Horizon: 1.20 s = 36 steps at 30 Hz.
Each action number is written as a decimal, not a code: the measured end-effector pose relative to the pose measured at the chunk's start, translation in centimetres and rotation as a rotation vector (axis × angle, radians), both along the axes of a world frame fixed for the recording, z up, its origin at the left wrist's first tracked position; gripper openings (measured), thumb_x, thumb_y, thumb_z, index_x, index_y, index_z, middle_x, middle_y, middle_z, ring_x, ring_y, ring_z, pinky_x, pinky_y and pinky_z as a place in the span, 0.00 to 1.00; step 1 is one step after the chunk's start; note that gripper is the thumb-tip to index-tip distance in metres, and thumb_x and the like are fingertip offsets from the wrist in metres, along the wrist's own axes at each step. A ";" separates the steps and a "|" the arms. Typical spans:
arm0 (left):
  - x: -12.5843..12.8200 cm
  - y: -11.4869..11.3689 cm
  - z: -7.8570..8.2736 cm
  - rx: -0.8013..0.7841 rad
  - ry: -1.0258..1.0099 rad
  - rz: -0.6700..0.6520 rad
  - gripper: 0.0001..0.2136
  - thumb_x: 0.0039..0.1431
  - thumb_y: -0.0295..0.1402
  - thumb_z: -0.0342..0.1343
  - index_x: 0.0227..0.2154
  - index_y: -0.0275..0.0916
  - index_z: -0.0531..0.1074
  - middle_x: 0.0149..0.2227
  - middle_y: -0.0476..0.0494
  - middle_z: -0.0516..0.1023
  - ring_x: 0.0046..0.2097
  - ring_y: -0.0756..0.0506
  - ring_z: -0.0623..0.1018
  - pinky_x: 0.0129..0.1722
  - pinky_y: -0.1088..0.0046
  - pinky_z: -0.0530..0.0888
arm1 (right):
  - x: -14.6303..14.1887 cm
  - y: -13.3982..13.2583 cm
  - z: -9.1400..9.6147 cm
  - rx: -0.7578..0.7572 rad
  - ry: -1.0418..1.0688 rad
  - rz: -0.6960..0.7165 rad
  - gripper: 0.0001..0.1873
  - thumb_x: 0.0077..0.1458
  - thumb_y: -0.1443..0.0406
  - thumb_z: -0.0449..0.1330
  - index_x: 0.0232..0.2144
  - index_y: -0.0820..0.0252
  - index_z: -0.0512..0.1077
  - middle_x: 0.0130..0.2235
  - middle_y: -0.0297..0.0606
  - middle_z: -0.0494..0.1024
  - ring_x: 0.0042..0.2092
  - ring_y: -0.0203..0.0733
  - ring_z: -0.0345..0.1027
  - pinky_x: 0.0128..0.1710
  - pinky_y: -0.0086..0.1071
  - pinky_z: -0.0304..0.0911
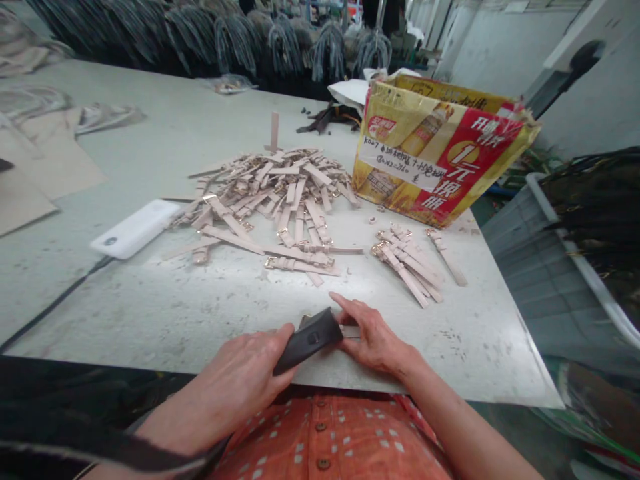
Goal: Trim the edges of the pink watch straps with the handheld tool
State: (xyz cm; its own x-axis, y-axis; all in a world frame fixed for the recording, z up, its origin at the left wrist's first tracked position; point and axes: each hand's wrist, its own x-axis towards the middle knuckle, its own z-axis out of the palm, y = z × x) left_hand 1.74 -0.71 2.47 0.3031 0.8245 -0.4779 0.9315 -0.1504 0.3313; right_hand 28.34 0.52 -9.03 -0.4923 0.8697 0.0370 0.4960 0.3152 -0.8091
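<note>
My left hand (pixel 250 363) is closed around a black stapler-like tool (pixel 313 339), held low over the table's near edge. Under and beside the tool's front end is a small beige buckle strap (pixel 351 331); part of it is hidden. My right hand (pixel 373 337) pinches this strap between thumb and fingers, with the index finger stretched forward. Beyond both hands lies a large heap of similar beige straps (pixel 280 187) with gold buckles. A smaller bunch of straps (pixel 407 263) rests to the right, with a single strap (pixel 447 258) beside it.
A yellow and red cardboard box (pixel 400 163) stands at the back right of the pale table (pixel 165 320). A white device (pixel 135 230) with a black cable lies left. Beige fabric pieces (pixel 45 153) cover the far left. A grey bin (pixel 565 267) stands off the right edge.
</note>
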 end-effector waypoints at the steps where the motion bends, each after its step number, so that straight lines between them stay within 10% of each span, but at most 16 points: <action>1: 0.3 0.1 0.1 -0.027 0.025 -0.026 0.03 0.69 0.35 0.60 0.42 0.46 0.78 0.37 0.41 0.91 0.43 0.33 0.91 0.40 0.65 0.74 | 0.1 0.0 0.1 -0.008 0.005 0.004 0.55 0.57 0.74 0.72 0.82 0.52 0.61 0.52 0.41 0.86 0.51 0.49 0.78 0.58 0.46 0.73; 15: -3.7 0.3 -1.3 0.005 0.012 0.089 0.14 0.68 0.47 0.53 0.43 0.45 0.77 0.38 0.40 0.91 0.42 0.34 0.91 0.41 0.64 0.77 | -0.5 0.0 -0.2 -0.022 0.023 -0.067 0.49 0.55 0.75 0.73 0.76 0.51 0.71 0.49 0.39 0.87 0.52 0.50 0.79 0.59 0.49 0.73; 27: 0.1 0.3 -1.2 -0.032 -0.018 0.029 0.07 0.70 0.40 0.53 0.41 0.46 0.74 0.37 0.41 0.90 0.41 0.35 0.90 0.40 0.65 0.73 | -0.3 0.1 -0.1 0.020 0.081 -0.082 0.40 0.60 0.69 0.75 0.73 0.54 0.74 0.48 0.40 0.88 0.48 0.48 0.81 0.55 0.45 0.76; 36: -4.6 -0.4 -1.8 0.076 -0.040 0.196 0.16 0.65 0.51 0.49 0.41 0.46 0.73 0.34 0.41 0.88 0.38 0.34 0.89 0.38 0.63 0.75 | -2.5 0.1 0.8 0.157 -0.129 -0.129 0.06 0.64 0.73 0.70 0.39 0.56 0.84 0.39 0.40 0.84 0.45 0.48 0.75 0.48 0.39 0.69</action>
